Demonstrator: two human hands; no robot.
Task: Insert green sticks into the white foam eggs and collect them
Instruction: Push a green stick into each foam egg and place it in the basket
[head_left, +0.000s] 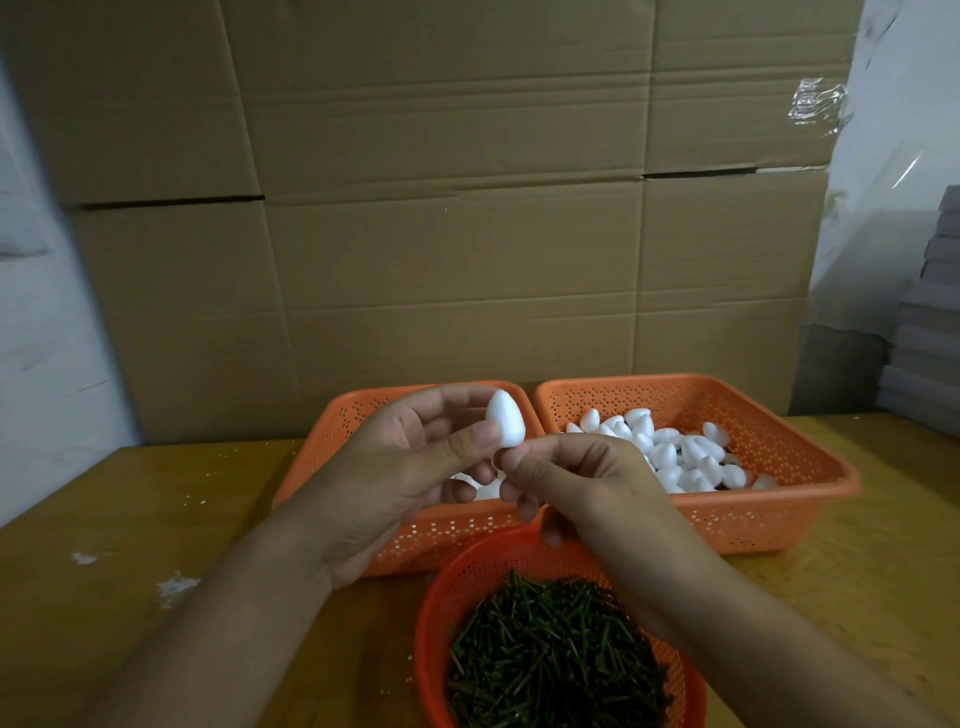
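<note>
Head view: left hand (410, 467) holds foam egg (505, 418) upright (narrow end up).

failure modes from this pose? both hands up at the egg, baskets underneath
1. The left hand pinches the foam egg only by its lower end, so it could slip out during the push.
2. The right hand hides any stick at the egg's base; an off-centre push might go in crooked.
3. The right forearm hangs over the round basket of green sticks and could catch its rim when lowered.
</note>
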